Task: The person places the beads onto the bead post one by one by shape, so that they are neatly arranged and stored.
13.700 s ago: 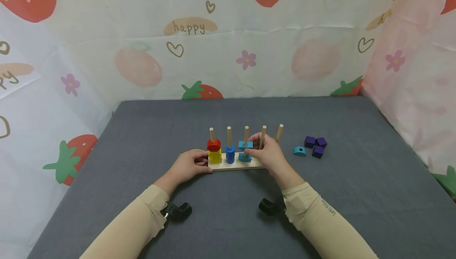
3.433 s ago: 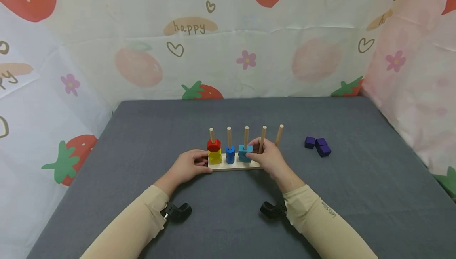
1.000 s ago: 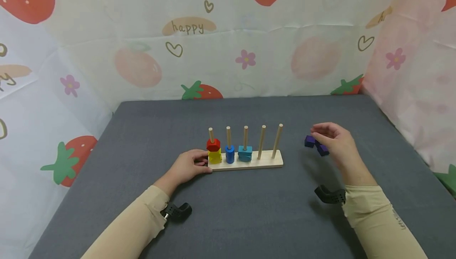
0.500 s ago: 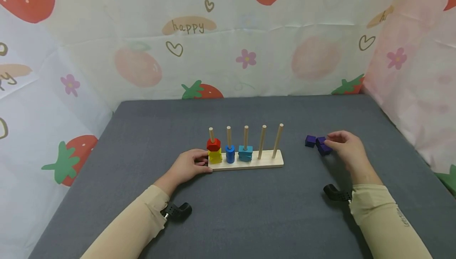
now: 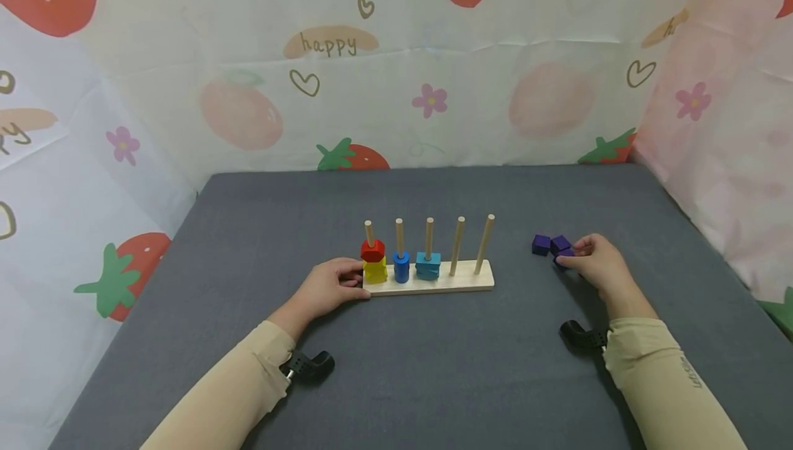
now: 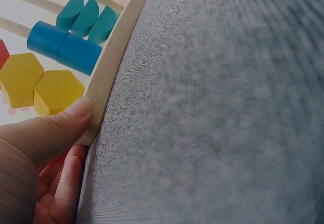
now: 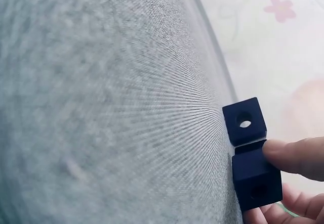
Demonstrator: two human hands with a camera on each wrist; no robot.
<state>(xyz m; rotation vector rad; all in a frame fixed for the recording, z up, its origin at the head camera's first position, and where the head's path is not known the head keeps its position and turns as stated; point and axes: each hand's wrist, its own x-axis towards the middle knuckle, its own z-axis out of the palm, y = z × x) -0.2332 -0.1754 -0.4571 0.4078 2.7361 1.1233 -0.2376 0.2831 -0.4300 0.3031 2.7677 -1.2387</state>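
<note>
My left hand [image 5: 322, 288] grips the left end of a wooden peg board [image 5: 461, 283], its thumb [image 6: 66, 125] on the edge of the base. My right hand [image 5: 601, 268] pinches a dark purple block [image 5: 564, 256] between thumb and fingers; its peg hole shows in the right wrist view. Right against it lies a second purple block [image 5: 560, 243], and a third purple block [image 5: 541, 245] sits just left. On the board, a red block [image 5: 373, 251] tops yellow hexagonal blocks [image 5: 374, 272], then come blue cylinders [image 5: 401, 268] and teal half-round blocks [image 5: 428, 265]. The two right-hand pegs are bare.
A grey cloth-covered table [image 5: 396, 374] lies under everything. Behind it hangs a printed curtain [image 5: 471, 133] with strawberries and flowers. A black wrist camera [image 5: 312, 366] juts from the left sleeve, another black wrist camera [image 5: 582, 335] from the right.
Since the oldest frame, the loose teal half-round block has joined the third peg. My right hand has left the board for the purple blocks and now pinches one. The left hand stays put.
</note>
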